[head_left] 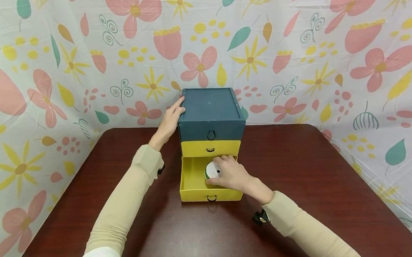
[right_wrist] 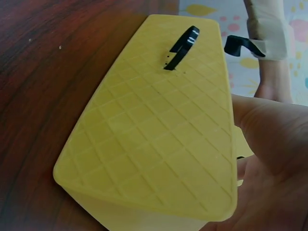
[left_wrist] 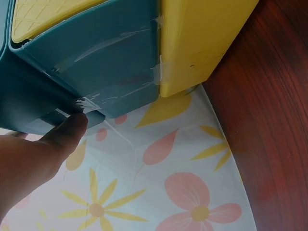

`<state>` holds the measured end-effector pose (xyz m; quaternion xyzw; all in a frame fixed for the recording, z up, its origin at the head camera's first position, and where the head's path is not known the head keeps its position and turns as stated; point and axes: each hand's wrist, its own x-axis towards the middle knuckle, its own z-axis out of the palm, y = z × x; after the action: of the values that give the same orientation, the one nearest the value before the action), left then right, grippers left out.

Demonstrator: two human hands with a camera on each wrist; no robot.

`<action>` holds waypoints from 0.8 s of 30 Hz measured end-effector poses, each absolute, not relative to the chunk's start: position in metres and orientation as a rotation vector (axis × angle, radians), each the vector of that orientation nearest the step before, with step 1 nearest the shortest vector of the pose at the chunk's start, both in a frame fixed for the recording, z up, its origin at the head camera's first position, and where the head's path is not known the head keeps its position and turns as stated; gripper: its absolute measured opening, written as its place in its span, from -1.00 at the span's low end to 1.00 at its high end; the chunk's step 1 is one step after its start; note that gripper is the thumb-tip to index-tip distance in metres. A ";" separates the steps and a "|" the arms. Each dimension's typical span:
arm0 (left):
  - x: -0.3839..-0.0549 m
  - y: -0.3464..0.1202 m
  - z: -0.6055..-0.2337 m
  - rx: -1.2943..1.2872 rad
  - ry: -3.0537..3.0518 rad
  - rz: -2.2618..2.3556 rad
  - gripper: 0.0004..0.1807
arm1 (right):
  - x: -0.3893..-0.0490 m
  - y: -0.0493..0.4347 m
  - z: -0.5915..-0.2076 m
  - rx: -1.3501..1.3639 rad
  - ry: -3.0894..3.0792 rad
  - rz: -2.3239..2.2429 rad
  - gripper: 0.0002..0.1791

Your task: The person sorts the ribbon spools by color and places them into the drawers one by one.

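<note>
A drawer unit with a dark blue top section (head_left: 210,105) stands on the table, its yellow bottom drawer (head_left: 191,179) pulled out. My left hand (head_left: 171,120) rests on the unit's upper left edge, fingers reaching along the top. In the left wrist view the thumb (left_wrist: 67,134) presses the blue side. My right hand (head_left: 233,175) reaches into the drawer and grips a round white spool-like thing (head_left: 212,170) with a green edge and a dark centre hole. The drawer's front (right_wrist: 149,120) hides that thing in the right wrist view.
Above the pulled-out drawer is a closed yellow drawer (head_left: 196,149) with a small black handle, and above that a closed blue drawer front (head_left: 195,132). The dark red-brown table (head_left: 297,159) reaches back to a flower-patterned cloth (head_left: 271,33) behind and at both sides.
</note>
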<state>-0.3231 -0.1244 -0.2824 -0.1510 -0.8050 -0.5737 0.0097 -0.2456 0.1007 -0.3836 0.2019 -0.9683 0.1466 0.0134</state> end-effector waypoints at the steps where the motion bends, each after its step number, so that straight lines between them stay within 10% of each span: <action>1: -0.322 -0.124 -0.282 -0.469 -2.512 -1.789 -0.39 | -0.245 0.101 -0.384 0.641 -3.018 0.465 -0.23; 15: -0.323 -0.126 -0.285 -0.513 -2.487 -1.792 -0.39 | -0.212 0.112 -0.370 0.824 -2.724 0.986 -0.90; 24: -0.324 -0.126 -0.285 -0.515 -2.469 -1.813 -0.39 | -0.182 0.118 -0.379 0.785 -3.058 2.068 -0.54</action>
<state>-0.3241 -0.1255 -0.2848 -0.1657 -0.7947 -0.5837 0.0177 -0.1824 0.1183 -0.3788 0.1976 -0.7702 0.5208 -0.3108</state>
